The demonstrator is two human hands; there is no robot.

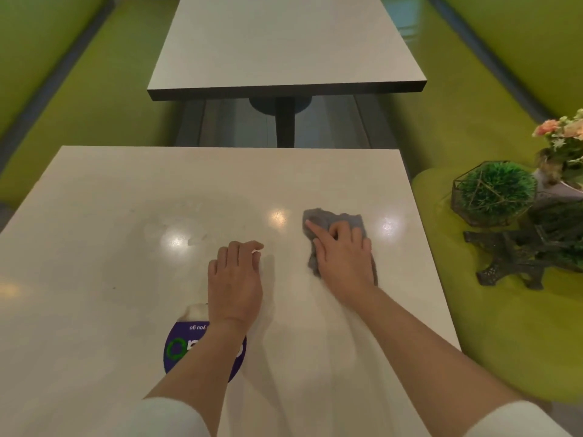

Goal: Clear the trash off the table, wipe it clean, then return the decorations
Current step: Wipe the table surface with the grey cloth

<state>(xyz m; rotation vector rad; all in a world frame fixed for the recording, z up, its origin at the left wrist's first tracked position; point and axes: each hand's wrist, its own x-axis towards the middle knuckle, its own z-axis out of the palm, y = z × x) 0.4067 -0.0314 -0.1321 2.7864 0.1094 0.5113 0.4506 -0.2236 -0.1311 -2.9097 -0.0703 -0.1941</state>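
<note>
— Wiping now, is that the step you're on?

— Yes, by my reckoning. No trash shows on the table [94, 216], so I judge the clearing done and the wiping under way. On the left half there are faint dull patches that look like damp or smears.

— What's under your left arm?

— A round purple sticker [176, 351] on the tabletop near my edge. My left hand [235, 279] rests on the surface just beyond it, fingers loosely bent, holding nothing that I can make out.

— And the right?

— My right hand [342, 257] presses down on the grey cloth [331, 219], index finger stretched across it, the other fingers curled into the bunched fabric. The two hands are apart, the cloth just right of centre.

— Where are the decorations?

— Off the table, on the green seat [473, 326] to my right: a green ball plant [495, 192] in a wire frame, a dark metal tower [520, 250] lying on its side, and a vase of flowers [564, 146] behind them.

— Next?

— I'd say sweep the cloth leftward over those patches, keeping pressure flat, then reach right for the ornaments.
</note>
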